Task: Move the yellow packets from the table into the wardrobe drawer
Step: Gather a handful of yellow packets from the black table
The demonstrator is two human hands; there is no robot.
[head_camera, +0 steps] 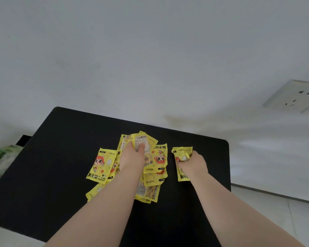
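Note:
Several yellow packets with a red cartoon figure lie in a loose pile [101,164] on the black table [43,166]. My left hand [132,157] rests on the middle of the pile, its fingers closed around a bunch of packets [143,141] at the far side. A separate yellow packet [181,154] lies to the right of the pile, and my right hand [194,163] grips it, crumpling its upper part. More packets [148,191] stick out under my left forearm. No wardrobe or drawer is in view.
The black table stands against a white wall, its right edge [229,166] close to my right hand. A wall socket [294,97] is at the right. A green-patterned bag [0,159] sits beyond the table's left edge. Pale floor tiles [275,211] show at the lower right.

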